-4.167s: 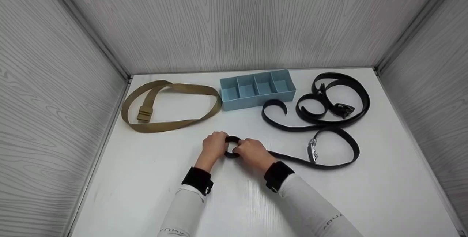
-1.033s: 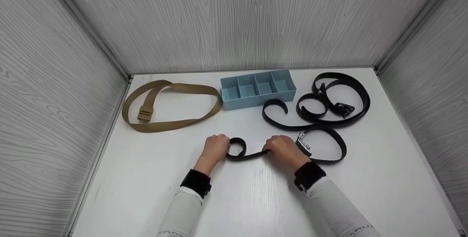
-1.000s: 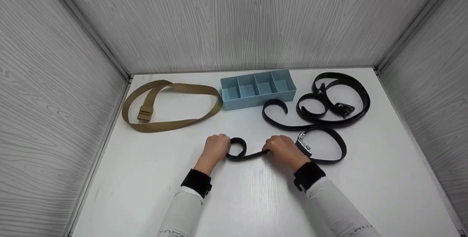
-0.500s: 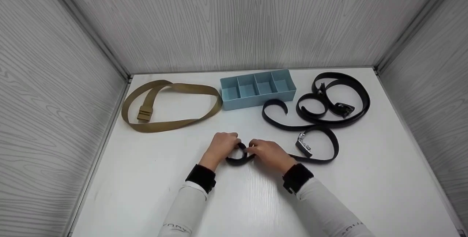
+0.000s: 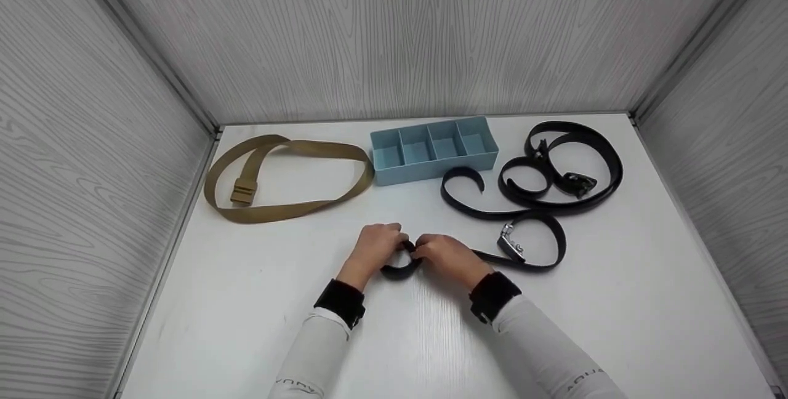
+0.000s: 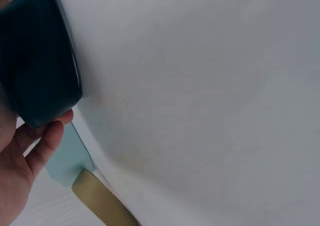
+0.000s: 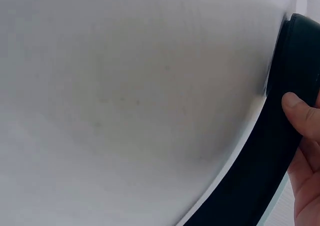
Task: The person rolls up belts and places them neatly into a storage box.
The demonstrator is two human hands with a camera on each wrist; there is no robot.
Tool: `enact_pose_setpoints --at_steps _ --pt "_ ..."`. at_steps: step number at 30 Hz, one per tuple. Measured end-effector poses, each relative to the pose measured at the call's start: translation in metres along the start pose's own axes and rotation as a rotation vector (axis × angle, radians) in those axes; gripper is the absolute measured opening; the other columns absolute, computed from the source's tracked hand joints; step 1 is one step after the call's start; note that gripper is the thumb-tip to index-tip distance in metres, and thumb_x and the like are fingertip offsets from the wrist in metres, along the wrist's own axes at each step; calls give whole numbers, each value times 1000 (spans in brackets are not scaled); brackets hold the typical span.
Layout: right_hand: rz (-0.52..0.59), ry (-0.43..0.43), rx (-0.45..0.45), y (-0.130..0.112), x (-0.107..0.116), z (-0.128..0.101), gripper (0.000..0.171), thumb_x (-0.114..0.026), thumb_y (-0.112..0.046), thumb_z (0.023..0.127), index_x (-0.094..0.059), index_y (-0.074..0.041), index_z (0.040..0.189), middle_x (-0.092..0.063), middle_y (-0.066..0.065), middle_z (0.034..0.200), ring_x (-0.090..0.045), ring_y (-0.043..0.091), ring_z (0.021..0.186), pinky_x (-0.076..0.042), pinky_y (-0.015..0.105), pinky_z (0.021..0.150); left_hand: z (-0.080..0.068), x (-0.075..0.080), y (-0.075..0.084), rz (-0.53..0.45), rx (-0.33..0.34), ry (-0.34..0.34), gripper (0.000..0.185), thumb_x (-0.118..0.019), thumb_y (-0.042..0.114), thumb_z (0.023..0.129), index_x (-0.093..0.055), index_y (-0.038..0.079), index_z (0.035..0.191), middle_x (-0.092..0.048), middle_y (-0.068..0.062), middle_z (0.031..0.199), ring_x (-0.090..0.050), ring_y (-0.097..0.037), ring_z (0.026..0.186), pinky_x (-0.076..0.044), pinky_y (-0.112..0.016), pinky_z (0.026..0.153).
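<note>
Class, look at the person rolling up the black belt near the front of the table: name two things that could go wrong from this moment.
1. The coil of the black belt is small and held only between the left hand and right hand; if either grip loosens, it may spring open.
2. The belt's unrolled tail with its metal buckle lies beside a second black belt; pulling it in could snag or drag that one.
</note>
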State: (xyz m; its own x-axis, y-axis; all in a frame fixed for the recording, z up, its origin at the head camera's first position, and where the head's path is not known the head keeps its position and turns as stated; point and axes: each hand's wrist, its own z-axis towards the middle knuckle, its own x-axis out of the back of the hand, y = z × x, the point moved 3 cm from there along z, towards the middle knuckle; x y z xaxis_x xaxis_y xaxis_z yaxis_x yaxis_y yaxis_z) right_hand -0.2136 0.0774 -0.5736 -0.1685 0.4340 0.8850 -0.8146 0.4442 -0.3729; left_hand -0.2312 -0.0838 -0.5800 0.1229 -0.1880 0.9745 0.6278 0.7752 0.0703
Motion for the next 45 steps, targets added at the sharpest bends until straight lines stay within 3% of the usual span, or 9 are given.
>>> enact_pose_setpoints --at_steps 3,9,11,16,21,29,37,42,45 --pt "-19 -12 -15 -1 0 2 22 -65 11 81 -75 -7 90 -67 5 85 -64 19 77 -51 33 70 -2 2 -1 -62 115 -32 4 -74 15 85 -77 16 87 -60 -2 77 -62 -24 68 -50 -37 61" --pt "-82 -20 -93 -6 -1 5 21 -67 11 76 -72 -9 82 -64 4 74 -61 20 67 -49 35 63 -9 8 -5 -181 451 -139 11 -73 12 87 -68 4 91 -65 -13 87 -66 -35 80 -52 -47 67" --pt "-102 -15 -114 -7 -1 5 21 -67 10 75 -72 -10 80 -63 4 72 -60 20 65 -49 36 61 -12 8 -4 -200 512 -151 6 -69 8 88 -68 2 91 -67 -16 89 -66 -36 82 -52 -47 67" --pt "-173 15 -113 -10 -1 1 20 -74 3 75 -73 -14 84 -62 4 82 -61 22 68 -49 39 57 -14 5 -3 -221 502 -110 15 -60 -3 87 -73 4 90 -69 -15 88 -67 -34 82 -52 -46 67" --pt "-162 -7 -68 -10 -2 -3 23 -83 -6 73 -75 -16 92 -62 2 105 -62 21 85 -52 35 71 -9 1 -6 -223 427 -130 16 -64 4 88 -75 10 98 -68 -11 90 -66 -33 84 -51 -47 67" --pt "-92 -13 -36 -11 -3 -1 17 -80 -3 71 -71 -12 82 -65 0 84 -61 20 74 -49 35 66 -1 -2 -5 -221 368 -126 12 -68 11 89 -76 16 97 -67 -8 90 -65 -31 84 -50 -46 69" --pt "-67 3 -22 -13 0 0 16 -81 0 69 -71 -10 76 -66 1 79 -62 20 71 -49 35 66 -3 7 -4 -259 460 -125 11 -68 19 92 -76 12 96 -71 -7 95 -67 -31 89 -52 -46 71" --pt "-56 11 -23 -14 -2 1 15 -79 2 71 -72 -10 74 -67 2 77 -61 19 68 -49 35 63 -3 8 3 -335 532 -206 17 -69 17 91 -68 0 93 -68 -15 89 -65 -29 79 -51 -41 71" --pt "-87 13 -19 -14 -4 0 13 -77 2 75 -73 -11 77 -67 2 78 -61 19 69 -49 34 63 -3 6 8 -365 576 -261 17 -68 9 87 -63 -3 98 -66 -20 94 -64 -30 81 -51 -40 71"
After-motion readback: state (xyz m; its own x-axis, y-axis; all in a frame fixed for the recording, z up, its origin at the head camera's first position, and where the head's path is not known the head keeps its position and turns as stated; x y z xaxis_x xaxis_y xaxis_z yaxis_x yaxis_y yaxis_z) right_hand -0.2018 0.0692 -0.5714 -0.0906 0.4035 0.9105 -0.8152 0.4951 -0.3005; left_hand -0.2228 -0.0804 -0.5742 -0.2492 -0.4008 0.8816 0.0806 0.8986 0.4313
